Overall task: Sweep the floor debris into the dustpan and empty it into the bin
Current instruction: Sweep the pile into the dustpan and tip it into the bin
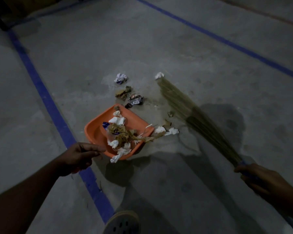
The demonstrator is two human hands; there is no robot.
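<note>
While the left hand [82, 156] grips the orange dustpan [98, 132], mouth angled toward scattered debris [134, 99] on the concrete floor [176, 48], the right hand [259, 178] clasps the broom [193, 115], bristles beyond the litter to drag it in.

Both hands [81, 156] [259, 179] forward, fingers curled.

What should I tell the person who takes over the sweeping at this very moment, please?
Left hand holds the orange dustpan by its handle, pan on the floor.
Right hand grips the broom, bristle tips by a white paper ball.
Done: a heap of paper scraps is in the pan.
Left: sweep in the wrappers and scraps beyond the pan's lip, then empty it; no bin is in view.
</note>
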